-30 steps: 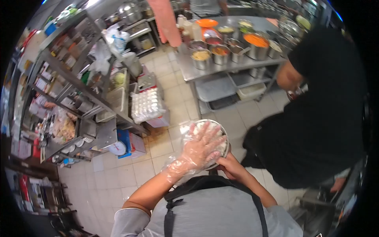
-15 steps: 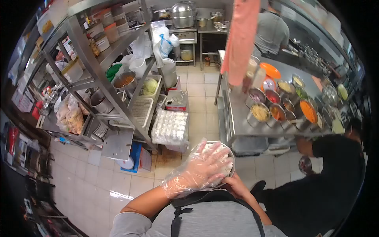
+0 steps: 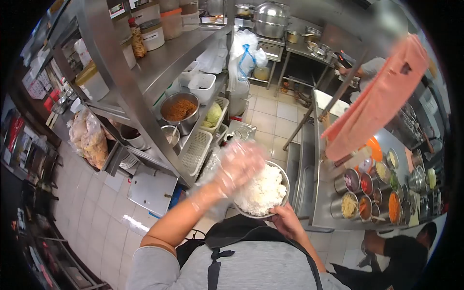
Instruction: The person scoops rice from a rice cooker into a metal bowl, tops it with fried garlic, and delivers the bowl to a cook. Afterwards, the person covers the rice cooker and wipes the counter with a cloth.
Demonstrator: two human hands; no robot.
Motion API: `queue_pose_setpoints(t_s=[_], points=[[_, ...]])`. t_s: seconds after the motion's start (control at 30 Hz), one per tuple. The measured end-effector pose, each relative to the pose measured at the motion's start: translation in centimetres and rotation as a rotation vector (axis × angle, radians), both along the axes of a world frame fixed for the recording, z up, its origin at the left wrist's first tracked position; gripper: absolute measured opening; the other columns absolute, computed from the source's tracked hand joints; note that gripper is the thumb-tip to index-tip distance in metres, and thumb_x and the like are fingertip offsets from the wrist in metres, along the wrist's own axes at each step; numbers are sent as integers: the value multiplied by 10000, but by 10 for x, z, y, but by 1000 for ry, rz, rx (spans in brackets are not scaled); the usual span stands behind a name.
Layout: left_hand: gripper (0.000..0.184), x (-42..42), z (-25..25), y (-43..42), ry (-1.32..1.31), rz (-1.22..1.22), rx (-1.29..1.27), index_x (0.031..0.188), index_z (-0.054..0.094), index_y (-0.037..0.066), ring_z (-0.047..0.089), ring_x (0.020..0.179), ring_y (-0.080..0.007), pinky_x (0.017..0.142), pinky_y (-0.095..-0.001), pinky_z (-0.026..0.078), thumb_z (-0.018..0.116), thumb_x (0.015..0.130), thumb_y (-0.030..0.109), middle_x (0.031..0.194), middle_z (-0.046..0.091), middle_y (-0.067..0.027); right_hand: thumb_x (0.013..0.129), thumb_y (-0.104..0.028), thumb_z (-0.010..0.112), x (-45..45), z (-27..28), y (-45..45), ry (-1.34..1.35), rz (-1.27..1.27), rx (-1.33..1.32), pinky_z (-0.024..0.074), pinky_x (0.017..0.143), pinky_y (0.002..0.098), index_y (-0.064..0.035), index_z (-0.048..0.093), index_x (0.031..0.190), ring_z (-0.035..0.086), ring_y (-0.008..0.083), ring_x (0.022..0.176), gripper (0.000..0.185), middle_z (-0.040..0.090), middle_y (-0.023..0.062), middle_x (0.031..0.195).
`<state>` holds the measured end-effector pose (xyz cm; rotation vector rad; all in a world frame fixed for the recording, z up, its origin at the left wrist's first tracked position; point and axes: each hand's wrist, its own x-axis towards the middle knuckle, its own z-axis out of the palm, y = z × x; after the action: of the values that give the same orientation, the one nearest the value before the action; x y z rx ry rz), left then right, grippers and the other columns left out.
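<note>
The metal bowl (image 3: pixel 287 188) is in front of your apron, held in the air over the floor and just to the right of the shelving. It is already well filled: white rice (image 3: pixel 263 193) covers the part of the inside that shows, and its surface looks lumpy and loose rather than smooth. The filling looks largely done; whether the surface is finished cannot be judged, because your left hand hides the upper left of the bowl. No other food shows on the visible rice, and the bowl is not set down anywhere.

Your right hand (image 3: pixel 289 223) supports the bowl at its near right edge, thumb over the rim; the other fingers are mostly hidden, probably underneath. Your left hand (image 3: pixel 244 162), in a clear plastic glove (image 3: pixel 212 190), is over the far left edge. It is too blurred to tell whether its fingers are spread or pressed together, or whether they touch the rice.

Further left, the shelving carries a pot of reddish-brown food (image 3: pixel 179 110) and some cabbage (image 3: pixel 212 115). To your right, the counter (image 3: pixel 321 193) holds pots of cut ingredients, among them orange shreds (image 3: pixel 394 208), well apart from your hands.
</note>
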<state>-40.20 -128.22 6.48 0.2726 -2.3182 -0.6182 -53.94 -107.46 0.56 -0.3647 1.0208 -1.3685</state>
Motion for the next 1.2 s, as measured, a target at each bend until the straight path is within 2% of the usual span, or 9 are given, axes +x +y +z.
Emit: queue_pose_setpoints(t_s=[0.13,0.3,0.4,0.53,0.67,0.73,0.8,1.1,1.2], points=[[203,14,6,-141,-310,719,-238,852,707,74,662,819,-334,727,-436,503,554,831,206,832,683,-161,807,17,500,-25,-7,-75,8,61,-1,503,909,508,-145,86,1441,476,322,1231,774,363,179,1399],[242,32,-38,-257,-804,1145,174,885,698,3,651,905,-374,823,-466,501,533,793,154,924,673,-226,803,27,495,-63,-26,-173,-74,211,4,498,903,548,-198,67,1453,467,322,1239,810,345,164,1416],[247,48,-78,-293,-933,1063,-54,921,695,2,691,822,-337,737,-436,545,603,793,192,896,691,-215,798,21,494,-80,-21,-227,-107,314,-3,513,887,542,-218,32,1459,481,328,1220,841,333,157,1419],[219,40,-19,-278,-928,1284,-74,938,680,15,662,874,-340,782,-411,522,551,788,109,869,681,-192,800,23,488,-98,-31,-294,-95,416,0,528,869,528,-225,1,1459,506,333,1191,857,330,166,1414],[143,82,-79,-312,-1425,1519,-1283,850,639,77,660,818,-276,704,-354,520,515,845,150,877,669,-100,807,-7,504,-97,-21,-332,-117,437,14,526,881,518,-128,149,1458,529,308,1173,751,422,154,1375],[136,72,-67,-312,-1388,1509,-1108,847,637,99,655,834,-261,700,-353,517,517,848,163,889,665,-86,804,2,501,-100,-28,-347,-153,504,25,525,885,522,-106,166,1453,526,316,1177,739,420,161,1379],[140,50,-47,-297,-1080,1413,-239,882,652,113,651,863,-263,713,-371,516,533,833,167,916,668,-95,804,6,495,-97,-21,-357,-143,532,25,522,890,527,-96,169,1452,524,318,1181,733,422,163,1380],[76,54,-61,-278,-629,1182,202,738,657,75,654,801,-316,706,-430,513,621,760,138,828,659,-141,804,0,493,-90,-19,-382,-165,560,15,531,890,505,-98,152,1460,544,313,1168,745,423,169,1384],[88,41,-25,-271,-575,1253,545,747,663,73,649,814,-319,730,-413,507,636,769,154,852,665,-136,825,39,441,-94,-35,-386,-219,608,20,553,844,485,-229,-62,1456,536,340,1167,850,317,192,1427]])
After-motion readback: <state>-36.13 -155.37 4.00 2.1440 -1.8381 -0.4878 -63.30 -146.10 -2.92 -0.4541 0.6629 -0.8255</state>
